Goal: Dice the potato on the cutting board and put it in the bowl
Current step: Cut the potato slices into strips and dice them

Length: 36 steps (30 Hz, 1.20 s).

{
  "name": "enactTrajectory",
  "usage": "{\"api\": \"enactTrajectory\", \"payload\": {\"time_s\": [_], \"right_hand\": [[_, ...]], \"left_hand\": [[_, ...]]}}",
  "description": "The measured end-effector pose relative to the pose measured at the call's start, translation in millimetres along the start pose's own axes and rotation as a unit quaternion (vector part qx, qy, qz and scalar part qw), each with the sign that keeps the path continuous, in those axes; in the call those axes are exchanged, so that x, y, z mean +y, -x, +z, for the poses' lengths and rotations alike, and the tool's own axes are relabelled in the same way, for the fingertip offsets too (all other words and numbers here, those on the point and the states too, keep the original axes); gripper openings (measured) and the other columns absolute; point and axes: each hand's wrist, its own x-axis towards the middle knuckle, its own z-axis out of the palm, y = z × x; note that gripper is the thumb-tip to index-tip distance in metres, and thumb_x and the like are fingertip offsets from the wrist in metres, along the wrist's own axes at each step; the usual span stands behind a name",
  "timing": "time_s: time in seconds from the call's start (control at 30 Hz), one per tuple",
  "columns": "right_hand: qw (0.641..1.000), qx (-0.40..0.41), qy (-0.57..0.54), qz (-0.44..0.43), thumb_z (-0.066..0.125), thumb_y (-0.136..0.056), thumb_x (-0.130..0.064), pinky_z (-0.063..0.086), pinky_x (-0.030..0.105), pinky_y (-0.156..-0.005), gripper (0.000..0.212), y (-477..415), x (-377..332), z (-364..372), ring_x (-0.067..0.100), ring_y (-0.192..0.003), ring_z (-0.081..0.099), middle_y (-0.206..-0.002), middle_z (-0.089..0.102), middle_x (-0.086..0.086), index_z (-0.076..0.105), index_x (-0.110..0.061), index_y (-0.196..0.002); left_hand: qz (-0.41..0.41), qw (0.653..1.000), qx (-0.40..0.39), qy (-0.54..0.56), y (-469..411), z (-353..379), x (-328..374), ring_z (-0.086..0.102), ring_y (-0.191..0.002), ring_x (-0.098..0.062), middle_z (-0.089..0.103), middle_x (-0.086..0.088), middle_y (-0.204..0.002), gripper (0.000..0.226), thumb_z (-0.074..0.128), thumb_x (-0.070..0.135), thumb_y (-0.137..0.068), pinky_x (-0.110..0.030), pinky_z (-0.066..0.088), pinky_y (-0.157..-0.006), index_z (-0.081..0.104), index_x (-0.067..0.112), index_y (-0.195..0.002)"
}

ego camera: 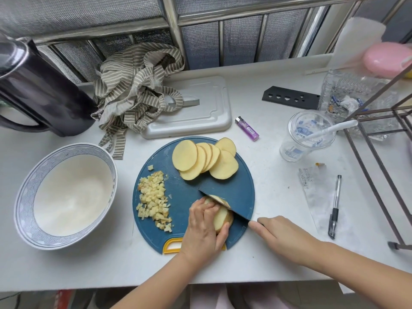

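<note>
Left hand (204, 228) clasps the potato (223, 218) (knife (225, 205) apparently cutting its far end).

We see a round blue cutting board (243, 188) on a white counter (278, 197). The left hand (204, 228) curls over a potato chunk (223, 217) near the board's front edge, thumb against its near side. The right hand (283, 239) grips a knife (225, 205) whose dark blade lies across the chunk's top; whether it has bitten in, we cannot quite tell. Fanned potato slices (200, 159) lie at the board's far side and a heap of diced potato (153, 199) at its left. A patterned bowl (29, 190) stands just left of the board.
</note>
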Motion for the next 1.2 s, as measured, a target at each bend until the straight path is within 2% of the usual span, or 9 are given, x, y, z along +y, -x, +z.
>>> {"api": "enactTrajectory", "payload": {"time_s": [0.13, 0.27, 0.43, 0.57, 0.77, 0.97, 1.2], "right_hand": [[1.0, 0.012, -0.006, -0.003, 0.03, -0.1, -0.052, 0.037, 0.025, -0.062, 0.051, 6, -3, -2, 0.012, -0.06, 0.044, -0.064, 0.049, -0.001, 0.043, -0.016, -0.067], [1.0, 0.021, 0.0, -0.005, 0.03, -0.1, -0.051, 0.035, 0.026, -0.06, 0.051, 13, -5, -6, 0.011, -0.056, 0.039, -0.061, 0.044, -0.003, 0.039, -0.017, -0.064], [1.0, 0.026, 0.008, -0.003, 0.028, -0.1, -0.053, 0.031, 0.029, -0.059, 0.05, 25, -9, -8, 0.013, -0.055, 0.035, -0.06, 0.038, -0.002, 0.035, -0.017, -0.065], [0.999, 0.028, 0.016, 0.005, 0.026, -0.099, -0.055, 0.031, 0.029, -0.059, 0.05, 33, -12, -2, 0.012, -0.055, 0.035, -0.059, 0.036, -0.004, 0.033, -0.019, -0.065], [0.998, 0.03, 0.047, 0.015, 0.02, -0.098, -0.056, 0.033, 0.026, -0.058, 0.048, 40, -18, 2, 0.012, -0.057, 0.036, -0.062, 0.037, -0.004, 0.032, -0.022, -0.067], [0.996, 0.015, 0.09, 0.018, 0.012, -0.092, -0.061, 0.031, 0.023, -0.056, 0.045, 38, -21, 3, 0.011, -0.058, 0.035, -0.066, 0.039, -0.007, 0.029, -0.027, -0.069], [0.999, -0.002, 0.042, 0.024, 0.021, -0.099, -0.056, 0.034, 0.028, -0.062, 0.048, 33, -17, -4, 0.012, -0.059, 0.036, -0.064, 0.039, -0.004, 0.033, -0.021, -0.068]], "left_hand": [[0.004, 1.0, 0.004, -0.008, 1, 0, 1, 0.039, -0.119, -0.03, 0.04, -0.008, -0.119, 0.039, 0.054, 0.037, -0.087, -0.042, 0.03, -0.108, 0.045, 0.011, -0.114], [0.006, 1.0, 0.014, -0.025, 2, 1, 0, 0.039, -0.117, -0.031, 0.039, -0.009, -0.118, 0.038, 0.054, 0.038, -0.087, -0.037, 0.026, -0.112, 0.046, 0.01, -0.112], [0.002, 0.999, 0.015, -0.042, 3, 1, 0, 0.039, -0.117, -0.032, 0.039, -0.011, -0.119, 0.042, 0.041, 0.048, -0.096, -0.037, 0.031, -0.105, 0.045, 0.01, -0.112], [0.0, 0.999, 0.013, -0.049, 4, 2, 0, 0.04, -0.115, -0.033, 0.039, -0.012, -0.119, 0.039, 0.052, 0.041, -0.088, -0.04, 0.033, -0.103, 0.045, 0.009, -0.108], [-0.009, 0.999, 0.005, -0.038, 3, 1, 1, 0.04, -0.115, -0.033, 0.039, -0.011, -0.12, 0.037, 0.052, 0.041, -0.089, -0.04, 0.033, -0.102, 0.045, 0.009, -0.107], [-0.023, 0.999, -0.007, -0.048, 2, -1, 3, 0.04, -0.111, -0.032, 0.038, -0.013, -0.121, 0.043, 0.034, 0.051, -0.098, -0.04, 0.035, -0.098, 0.043, 0.009, -0.106], [-0.003, 0.999, 0.002, -0.033, 1, -1, 2, 0.041, -0.114, -0.03, 0.041, -0.011, -0.12, 0.037, 0.041, 0.045, -0.097, -0.036, 0.035, -0.101, 0.046, 0.011, -0.107]]}}
